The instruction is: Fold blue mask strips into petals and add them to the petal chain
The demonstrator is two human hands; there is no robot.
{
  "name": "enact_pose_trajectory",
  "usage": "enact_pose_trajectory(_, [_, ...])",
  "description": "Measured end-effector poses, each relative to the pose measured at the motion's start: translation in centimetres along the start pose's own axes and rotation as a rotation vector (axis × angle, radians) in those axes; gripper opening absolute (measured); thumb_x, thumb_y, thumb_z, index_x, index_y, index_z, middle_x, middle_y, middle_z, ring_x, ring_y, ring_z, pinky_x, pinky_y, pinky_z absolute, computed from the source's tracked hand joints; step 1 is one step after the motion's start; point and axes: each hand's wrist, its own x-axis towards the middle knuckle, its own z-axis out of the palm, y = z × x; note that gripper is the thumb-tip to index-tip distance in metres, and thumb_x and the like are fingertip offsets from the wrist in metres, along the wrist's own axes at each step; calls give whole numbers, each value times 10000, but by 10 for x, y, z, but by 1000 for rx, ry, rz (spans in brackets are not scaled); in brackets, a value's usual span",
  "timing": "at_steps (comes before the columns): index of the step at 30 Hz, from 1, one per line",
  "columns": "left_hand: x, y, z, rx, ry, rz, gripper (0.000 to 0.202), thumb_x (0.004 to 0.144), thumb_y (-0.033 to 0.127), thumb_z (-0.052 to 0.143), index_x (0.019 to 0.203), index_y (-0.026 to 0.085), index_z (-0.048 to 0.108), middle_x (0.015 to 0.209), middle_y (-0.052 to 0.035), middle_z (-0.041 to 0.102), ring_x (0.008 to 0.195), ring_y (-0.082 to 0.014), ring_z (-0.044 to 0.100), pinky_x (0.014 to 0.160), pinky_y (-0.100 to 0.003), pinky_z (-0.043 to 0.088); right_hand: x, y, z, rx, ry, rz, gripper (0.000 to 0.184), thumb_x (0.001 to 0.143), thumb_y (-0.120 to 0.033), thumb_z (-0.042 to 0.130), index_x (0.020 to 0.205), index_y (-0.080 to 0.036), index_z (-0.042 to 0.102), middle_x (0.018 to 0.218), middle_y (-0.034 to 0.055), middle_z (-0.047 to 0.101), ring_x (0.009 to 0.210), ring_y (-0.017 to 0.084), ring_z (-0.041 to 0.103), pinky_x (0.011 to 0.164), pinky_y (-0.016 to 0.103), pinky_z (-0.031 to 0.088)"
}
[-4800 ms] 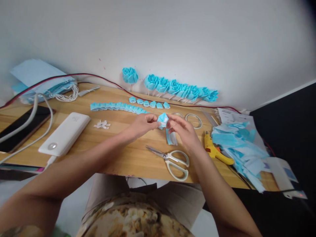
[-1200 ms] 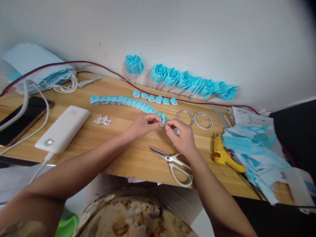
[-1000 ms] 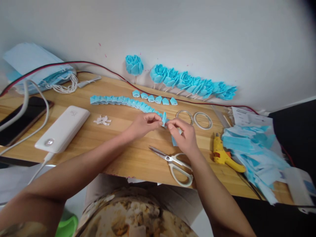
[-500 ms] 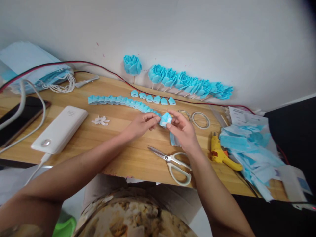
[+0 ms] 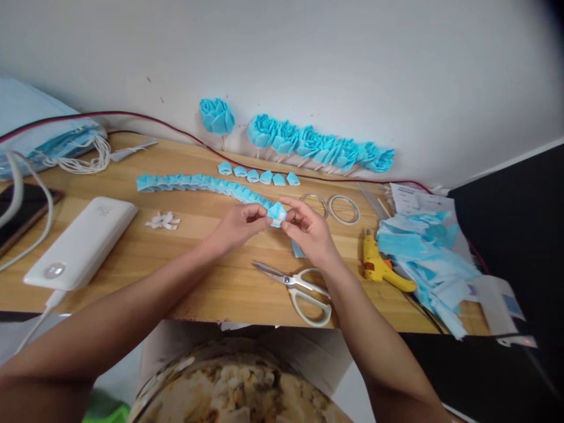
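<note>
Between both hands is a small folded blue petal (image 5: 277, 212) with white strips on its face. My left hand (image 5: 241, 226) pinches its left edge, while the fingers of my right hand (image 5: 311, 229) grip its right side. Behind it, a long curved row of folded blue petals (image 5: 189, 182) runs to the left. A short line of separate petals (image 5: 252, 175) lies farther back. Partly under my right hand is a flat blue strip (image 5: 298, 249). White-handled scissors (image 5: 288, 281) rest in front of the hands, blades pointing left.
Blue flowers on sticks (image 5: 308, 141) lean along the wall. Tape rings (image 5: 344, 210), a yellow glue gun (image 5: 374, 264) and blue scraps (image 5: 423, 247) lie to the right. White strips (image 5: 163, 221), a power bank (image 5: 83, 241) and a phone (image 5: 30, 205) are on the left.
The camera view has shifted, so the table's things appear farther left. My left fingers now pinch the petal's lower left edge, and the petal is turned slightly. My right hand keeps its hold.
</note>
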Motion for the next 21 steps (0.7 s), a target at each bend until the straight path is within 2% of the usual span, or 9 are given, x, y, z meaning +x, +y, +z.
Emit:
enact_pose_trajectory(10, [0,-1,0,13,-26,16,227,751,383,632,700,172,565,632,49,477,610,-94,406,595,-250,306,0,-4,-1,56,28,34,359,837,-300,661,1190,-240,671,843,-11,607,773,143,577,736,301,480])
enact_pose_trajectory(15, [0,-4,2,42,-48,52,268,783,437,620,750,174,575,675,38,499,643,-105,430,629,-259,343,3,2,2,47,41,34,372,816,-314,697,1179,-233,678,784,-30,597,719,128,564,707,289,476])
enact_pose_trajectory(18, [1,-8,3,42,-57,76,248,761,413,637,757,173,573,685,36,504,651,-106,439,633,-257,349,5,2,1,12,26,31,377,822,-354,710,1175,-225,687,792,-24,632,728,133,592,715,293,495])
enact_pose_trajectory(21, [1,-8,3,74,-43,72,227,758,386,629,715,179,545,647,47,458,619,-98,398,602,-252,315,-4,-13,-8,-46,152,-53,234,896,-415,657,1021,-230,725,816,4,684,763,155,637,759,322,531])
